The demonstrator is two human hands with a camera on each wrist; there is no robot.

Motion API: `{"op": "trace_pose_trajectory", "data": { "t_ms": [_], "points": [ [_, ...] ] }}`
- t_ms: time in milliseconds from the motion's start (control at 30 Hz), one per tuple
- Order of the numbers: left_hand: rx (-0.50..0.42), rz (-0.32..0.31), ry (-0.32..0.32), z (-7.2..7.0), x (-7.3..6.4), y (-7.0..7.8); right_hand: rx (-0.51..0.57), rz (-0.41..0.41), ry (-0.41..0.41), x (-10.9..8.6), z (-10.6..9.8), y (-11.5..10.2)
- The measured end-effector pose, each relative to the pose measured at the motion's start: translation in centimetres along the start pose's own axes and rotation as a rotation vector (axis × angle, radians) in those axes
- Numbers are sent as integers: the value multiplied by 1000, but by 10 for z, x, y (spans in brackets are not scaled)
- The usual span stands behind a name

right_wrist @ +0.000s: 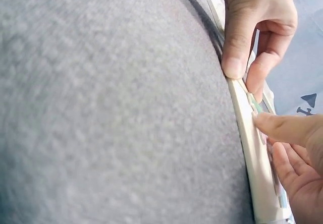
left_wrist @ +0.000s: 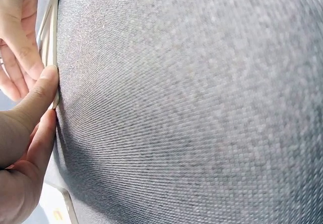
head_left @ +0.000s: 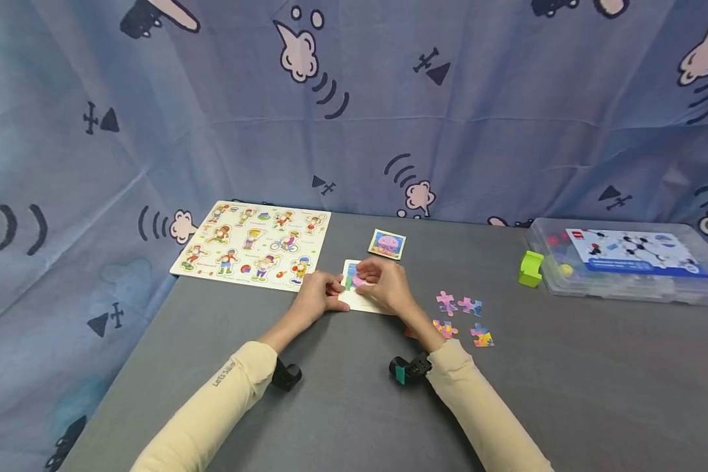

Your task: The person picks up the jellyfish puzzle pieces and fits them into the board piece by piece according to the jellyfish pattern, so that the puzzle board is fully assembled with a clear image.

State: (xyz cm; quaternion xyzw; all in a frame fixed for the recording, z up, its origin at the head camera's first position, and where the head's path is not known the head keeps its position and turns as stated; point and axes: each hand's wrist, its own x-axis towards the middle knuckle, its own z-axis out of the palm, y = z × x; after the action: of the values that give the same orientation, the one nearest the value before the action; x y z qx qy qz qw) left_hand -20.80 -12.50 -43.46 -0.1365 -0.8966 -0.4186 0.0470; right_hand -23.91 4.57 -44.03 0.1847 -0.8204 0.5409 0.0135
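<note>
A small cream puzzle tray lies on the grey table, with blue, green and pink jigsaw pieces in it. My left hand grips the tray's left side, thumb at the near corner; in the left wrist view the thumb presses on its edge. Over the tray, my right hand pinches a pink jigsaw piece between thumb and index finger, partly hidden by the fingers. The right thumb touches the pieces along the tray in the right wrist view.
Several loose jigsaw pieces lie by the right forearm, one partly under it. Behind the tray is a square picture card. A large peg puzzle board lies left; a green block and a clear plastic case stand right.
</note>
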Motion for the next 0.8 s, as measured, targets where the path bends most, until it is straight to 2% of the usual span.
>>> {"op": "trace_pose_trajectory", "data": {
  "t_ms": [200, 800],
  "points": [
    [-15, 2, -5, -2, -1, 2, 60, -6, -43, 1, -1, 0],
    [-2, -11, 1, 0, 0, -1, 133, -66, -137, 4, 1, 6]
  ]
}}
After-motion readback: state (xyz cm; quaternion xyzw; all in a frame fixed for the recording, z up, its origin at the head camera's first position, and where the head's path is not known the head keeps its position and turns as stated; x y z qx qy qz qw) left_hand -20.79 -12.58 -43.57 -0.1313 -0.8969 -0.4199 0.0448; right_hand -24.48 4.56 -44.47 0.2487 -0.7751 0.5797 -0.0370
